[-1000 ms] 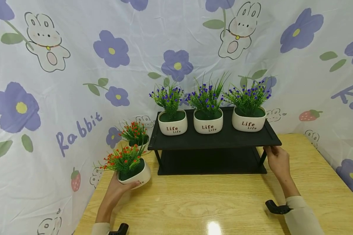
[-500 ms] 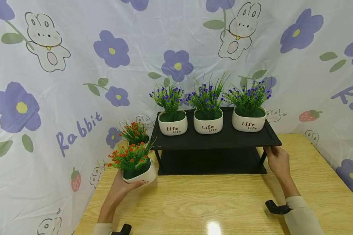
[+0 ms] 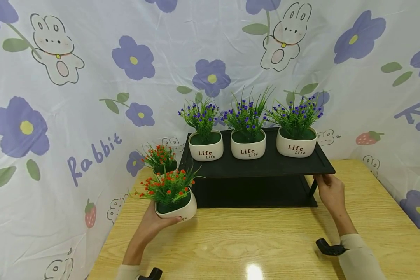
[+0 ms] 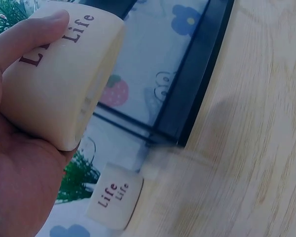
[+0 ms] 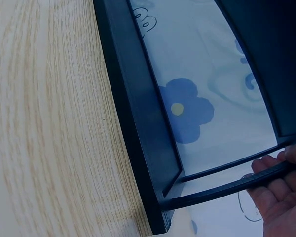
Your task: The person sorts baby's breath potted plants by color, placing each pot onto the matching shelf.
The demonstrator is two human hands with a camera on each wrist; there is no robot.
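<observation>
The black shelf (image 3: 255,167) is stood at the back of the wooden table (image 3: 266,245), near the flower curtain (image 3: 73,97). A wide bare part of the table is seen in front of it. The lower board (image 3: 255,192) is open at the front, with room under the top board.

A white pot with red flowers (image 3: 175,202) is held up off the table by the left hand (image 3: 154,223), just in front of the shelf's left end. The fingers are curled under and around the pot, with the thumb on its front. The pot is kept upright, with its flowers up and its "Life" words toward the front.

The thin black leg (image 3: 313,186) at the shelf's right end is held by the right hand (image 3: 330,192), with fingers bent around it.

A second red pot (image 3: 162,161) is stood behind, beside the shelf. Three pots with purple flowers (image 3: 248,142) are lined up along the top board.
</observation>
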